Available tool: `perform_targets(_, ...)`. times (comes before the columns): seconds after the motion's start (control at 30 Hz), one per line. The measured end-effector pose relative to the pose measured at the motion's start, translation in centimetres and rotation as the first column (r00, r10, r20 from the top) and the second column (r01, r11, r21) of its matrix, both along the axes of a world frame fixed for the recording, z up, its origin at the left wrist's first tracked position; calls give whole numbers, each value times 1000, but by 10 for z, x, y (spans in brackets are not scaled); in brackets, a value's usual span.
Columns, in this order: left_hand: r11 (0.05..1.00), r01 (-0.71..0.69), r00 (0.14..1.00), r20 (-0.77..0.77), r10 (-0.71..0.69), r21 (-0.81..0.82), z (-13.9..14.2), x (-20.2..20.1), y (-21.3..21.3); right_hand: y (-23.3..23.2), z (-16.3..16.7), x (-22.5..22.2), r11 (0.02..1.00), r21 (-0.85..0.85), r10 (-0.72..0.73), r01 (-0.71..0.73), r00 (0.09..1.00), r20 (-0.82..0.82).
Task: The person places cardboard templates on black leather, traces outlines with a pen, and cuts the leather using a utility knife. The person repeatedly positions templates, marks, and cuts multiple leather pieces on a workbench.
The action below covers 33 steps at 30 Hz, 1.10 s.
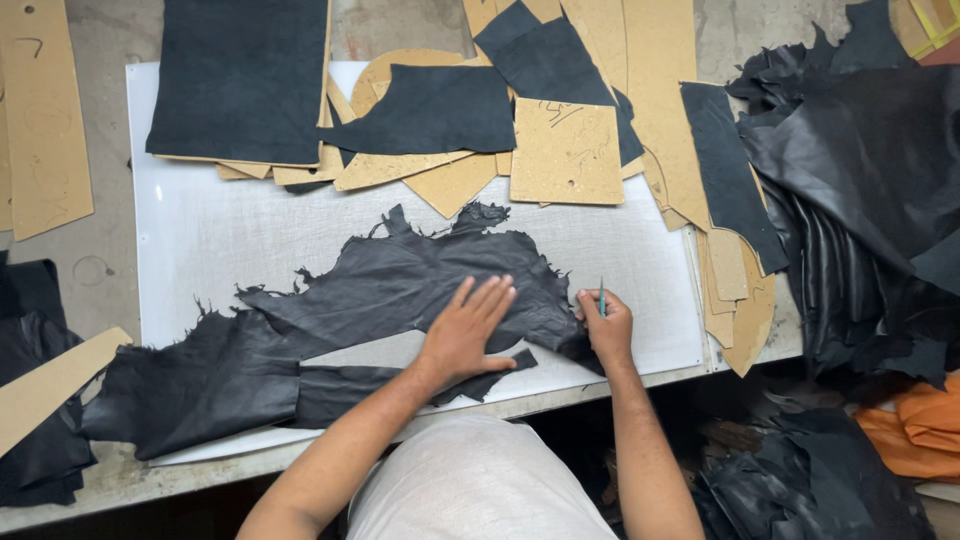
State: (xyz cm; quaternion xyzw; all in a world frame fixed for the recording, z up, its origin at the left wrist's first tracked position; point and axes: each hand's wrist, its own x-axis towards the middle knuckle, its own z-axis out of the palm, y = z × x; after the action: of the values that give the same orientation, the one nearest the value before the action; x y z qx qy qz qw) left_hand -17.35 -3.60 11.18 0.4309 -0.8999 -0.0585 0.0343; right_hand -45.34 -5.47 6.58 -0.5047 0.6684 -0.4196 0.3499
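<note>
The ragged black leather hide (400, 285) lies spread flat across the white cutting mat (200, 230) on the table (100, 260), its torn edge running from the middle of the mat down to the left, where it hangs over the mat's near corner. The left hand (468, 335) rests on it palm down, fingers stretched out and close together, pressing the leather against the mat. Just to the right, the right hand (605, 325) is curled into a fist around a thin knife (601, 297) held upright, the hand touching the hide's right edge. A narrow cut strip of leather (500, 370) lies under the left wrist near the table's front edge.

Further back on the mat sit tan cardboard patterns (566, 152) in a loose overlapping row, with cut black leather pieces (430, 110) laid over several of them, and a large dark rectangle (240, 80) at the back left. More long patterns (40, 110) lie on the bare table at the far left. To the right, a heap of shiny black hides (860, 190) is piled up well apart from the hands, with something orange (915, 425) below it
</note>
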Motion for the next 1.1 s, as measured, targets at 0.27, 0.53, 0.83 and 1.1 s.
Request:
perform_targets(0.27, 936, 45, 710, -670, 217, 350, -12, -73, -37, 6, -23, -41, 984, -136, -50, 118, 904, 424)
perform_targets(0.53, 795, -493, 598, -526, 604, 352, -3, -128, -163, 4, -32, -85, 980, -182, 18, 84, 866, 501)
perform_targets(0.83, 565, 116, -181, -542, 821, 817, 11, -204, -229, -6, -47, -118, 968, -251, 129, -7, 871, 474)
perform_targets(1.1, 780, 134, -426, -675, 603, 611, 40, -133, -231, -14, -34, -123, 984, -163, 140, -67, 858, 494)
